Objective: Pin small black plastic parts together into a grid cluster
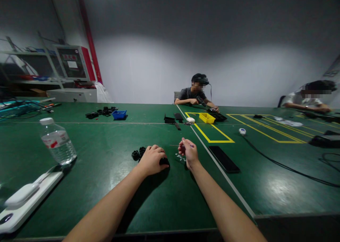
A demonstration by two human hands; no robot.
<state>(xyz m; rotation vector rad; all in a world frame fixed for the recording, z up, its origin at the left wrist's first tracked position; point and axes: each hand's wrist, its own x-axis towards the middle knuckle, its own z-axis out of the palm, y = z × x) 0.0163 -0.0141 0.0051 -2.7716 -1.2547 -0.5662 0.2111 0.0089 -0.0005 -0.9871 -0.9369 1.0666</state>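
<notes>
My left hand (153,160) is closed around a black part (164,161), which shows between thumb and fingers and is mostly hidden. Pinched in my right hand (189,152) is what looks like a thin screwdriver (174,145). Its fine metal shaft points left, towards the space above the left hand, with its tip apart from the black part. Several small shiny pieces, perhaps screws (180,157), lie on the table just left of my right wrist. Black rounded parts (135,155) sit beside my left fingers.
A phone (224,159) lies to the right. On the left stand a water bottle (58,142) and a white power strip (34,199) with a charger. Farther off are a blue tray (119,114), black parts (102,111) and a yellow tray (207,118). Two people sit opposite.
</notes>
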